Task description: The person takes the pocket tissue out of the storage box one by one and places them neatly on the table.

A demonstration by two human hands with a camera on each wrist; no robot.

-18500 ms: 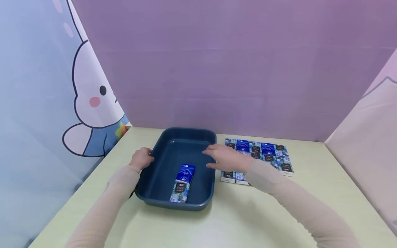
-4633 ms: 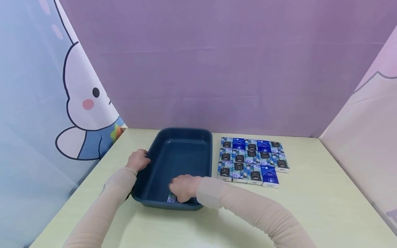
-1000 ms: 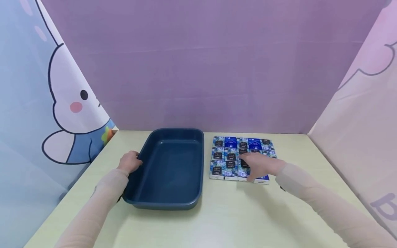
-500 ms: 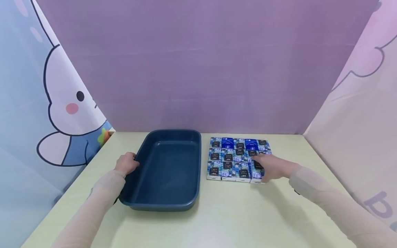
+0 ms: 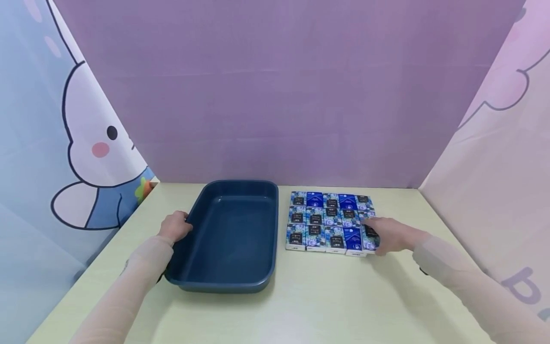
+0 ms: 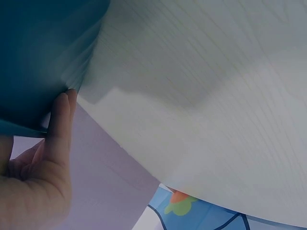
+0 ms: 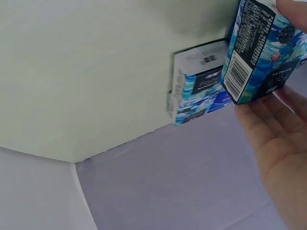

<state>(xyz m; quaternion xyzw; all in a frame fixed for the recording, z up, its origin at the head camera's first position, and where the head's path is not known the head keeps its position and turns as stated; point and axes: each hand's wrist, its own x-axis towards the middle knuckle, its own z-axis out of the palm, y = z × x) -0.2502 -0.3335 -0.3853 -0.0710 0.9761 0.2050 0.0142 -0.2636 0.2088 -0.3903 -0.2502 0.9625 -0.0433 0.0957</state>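
Note:
My left hand (image 5: 174,226) grips the left rim of a dark blue rectangular tray (image 5: 229,234); in the left wrist view its fingers (image 6: 60,117) lie against the outer wall. On the right, my right hand (image 5: 394,235) pinches a flowery blue pocket tissue pack (image 7: 264,50) between thumb and fingers. That pack is at the front right corner of a block of tissue packs (image 5: 315,217), just right of a plain blue pack (image 5: 353,238). Part of the held pack is hidden by the hand in the head view. Whether it touches the table is unclear.
The tray and the packs stand side by side on a pale yellow-green table (image 5: 301,296). A purple cloth wall (image 5: 275,95) closes the back. Printed cloth with a rabbit (image 5: 103,134) hangs at the left, a pale cloth (image 5: 494,191) at the right.
Two packs lay in the tray at first; none lies there now. My right hand left the tray, then carried a pack rightward over the block to its front right corner. My left hand stayed on the rim.

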